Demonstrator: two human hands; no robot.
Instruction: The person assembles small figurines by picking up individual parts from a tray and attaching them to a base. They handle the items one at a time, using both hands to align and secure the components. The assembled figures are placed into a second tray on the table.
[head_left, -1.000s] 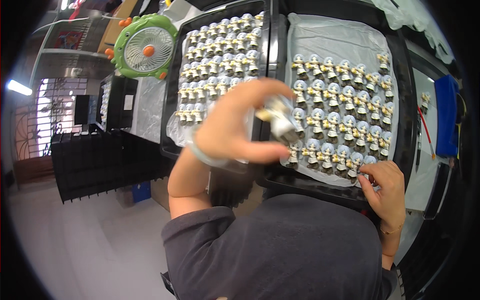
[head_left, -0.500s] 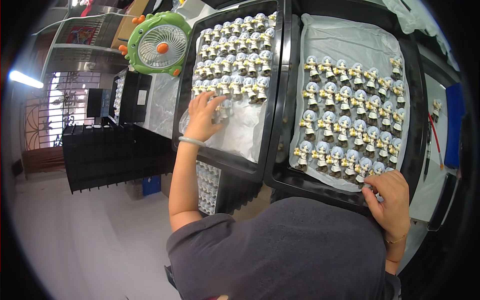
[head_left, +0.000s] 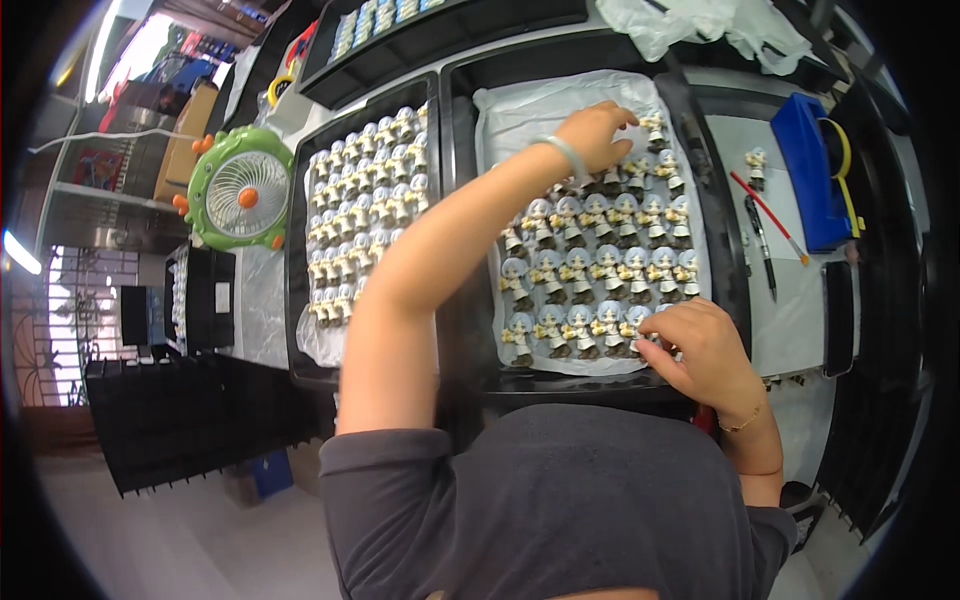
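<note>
My left hand [head_left: 597, 138] reaches across the far part of the right black tray [head_left: 462, 150]. Its fingers are apart, close to a small figurine [head_left: 654, 130] in the far right corner; I see nothing held. Near the tray's front right corner is my right hand [head_left: 700, 350], its fingers curled, with thumb and forefinger apart. Their tips are at a figurine [head_left: 636, 322] in the front row, partly covering it. The figurines have pale blue hair, white clothes and dark feet. They lie in rows on a thin white liner [head_left: 520, 100]. My left forearm hides part of both trays.
Left of this tray stands another black tray [head_left: 294, 350] with rows of similar figurines. A green fan [head_left: 212, 220] stands beyond it. To the right are a lone figurine [head_left: 757, 168], a red stick tool [head_left: 765, 210], a black pen [head_left: 762, 250] and a blue tape dispenser [head_left: 805, 185].
My left hand has moved from the left tray over to the far side of the right tray. The whole view has shifted rightward. My right hand stays near the front right figurines.
</note>
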